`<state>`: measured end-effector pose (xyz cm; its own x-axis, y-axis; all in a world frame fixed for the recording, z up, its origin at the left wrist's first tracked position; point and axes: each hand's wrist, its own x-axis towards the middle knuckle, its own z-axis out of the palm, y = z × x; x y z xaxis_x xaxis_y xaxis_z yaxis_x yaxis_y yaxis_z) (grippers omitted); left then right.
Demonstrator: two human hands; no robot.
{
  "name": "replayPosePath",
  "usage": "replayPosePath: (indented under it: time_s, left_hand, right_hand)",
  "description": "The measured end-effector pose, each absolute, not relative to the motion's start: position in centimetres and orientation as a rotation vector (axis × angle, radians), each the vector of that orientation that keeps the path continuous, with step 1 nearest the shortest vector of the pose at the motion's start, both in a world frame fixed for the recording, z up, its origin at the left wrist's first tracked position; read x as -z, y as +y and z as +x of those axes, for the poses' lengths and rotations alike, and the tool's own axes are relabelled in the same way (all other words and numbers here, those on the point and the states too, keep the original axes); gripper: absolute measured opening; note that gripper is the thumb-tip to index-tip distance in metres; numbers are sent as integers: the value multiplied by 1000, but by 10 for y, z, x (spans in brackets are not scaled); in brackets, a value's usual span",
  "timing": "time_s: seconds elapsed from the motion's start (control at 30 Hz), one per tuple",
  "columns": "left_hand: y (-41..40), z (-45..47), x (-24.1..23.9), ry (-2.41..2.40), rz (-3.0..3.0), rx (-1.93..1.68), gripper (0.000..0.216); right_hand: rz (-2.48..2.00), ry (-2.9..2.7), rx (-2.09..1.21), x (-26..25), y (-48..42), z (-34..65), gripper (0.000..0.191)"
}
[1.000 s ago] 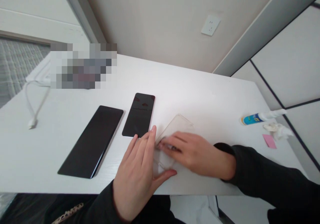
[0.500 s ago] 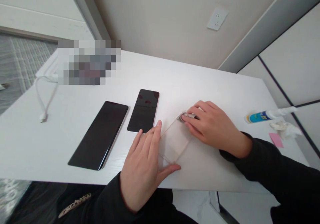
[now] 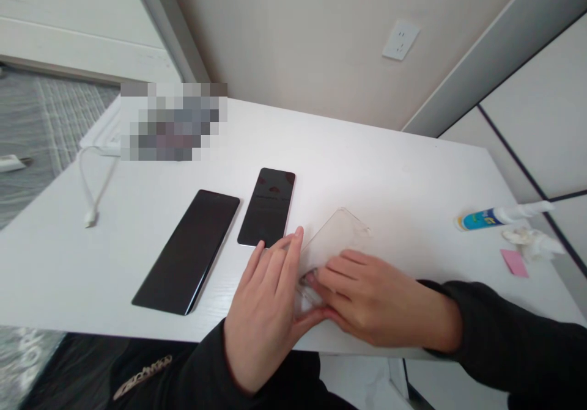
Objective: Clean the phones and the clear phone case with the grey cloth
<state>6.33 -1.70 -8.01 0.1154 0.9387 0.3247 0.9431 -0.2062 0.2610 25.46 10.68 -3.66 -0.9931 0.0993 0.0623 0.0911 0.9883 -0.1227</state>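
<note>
A clear phone case [image 3: 337, 233] lies slantwise on the white table. My left hand [image 3: 266, 303] braces its near-left end, fingers stretched along one edge and thumb at the near corner. My right hand [image 3: 367, 297] presses down inside the near part of the case, fingers bunched. A small greyish thing shows at its fingertips, too hidden to name. Left of the case lies a smaller black-screened phone [image 3: 267, 207], close to my left fingertips. A larger dark phone [image 3: 188, 251] rests farther left.
On the right stand or lie a blue-and-white tube [image 3: 481, 219], a crumpled white tissue [image 3: 532, 243] and a pink slip [image 3: 514, 263]. A white cable [image 3: 94, 205] and a blurred-out patch are at the left. The wall with a socket [image 3: 401, 40] borders the table [image 3: 389, 159] behind.
My right hand has slid from the far corner of the case toward its near end, beside my left thumb. My left hand keeps its place on the case. The view has shifted slightly.
</note>
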Motion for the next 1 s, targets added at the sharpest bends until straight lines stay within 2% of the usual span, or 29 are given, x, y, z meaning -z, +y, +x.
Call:
replayPosePath:
  time_s: [0.07, 0.2, 0.33, 0.4, 0.47, 0.53, 0.63, 0.7, 0.83, 1.0]
  left_hand:
    - [-17, 63, 80, -1973, -2344, 663, 103]
    - [-17, 62, 81, -1979, -2340, 648, 103]
    - [-17, 63, 81, -1960, -2347, 668, 101]
    - [-18, 63, 80, -1967, -2344, 662, 102]
    - [-18, 63, 80, -1979, -2339, 646, 105]
    - [-17, 63, 80, -1980, -2344, 641, 104]
    - [-17, 63, 80, -1972, -2346, 666, 98]
    - [-17, 63, 80, -1970, -2342, 672, 98]
    - [-18, 63, 79, -1975, -2337, 649, 101]
    - [-19, 63, 79, -1980, -2343, 673, 96]
  right_hand:
    - [-201, -3052, -164, 36, 108, 255, 43]
    - [-510, -3066, 180, 33, 114, 257, 48]
    - [-62, -3079, -234, 35, 105, 256, 59]
    - [-110, -3054, -207, 35, 106, 256, 57]
    - [-363, -3050, 36, 35, 110, 257, 55]
    - [-455, -3057, 139, 36, 111, 257, 62]
    - [-143, -3056, -162, 37, 105, 256, 72]
    - [-103, -3025, -223, 37, 106, 256, 70]
    - [-475, -3050, 164, 35, 114, 259, 59]
    - [-48, -3009, -257, 40, 105, 255, 73]
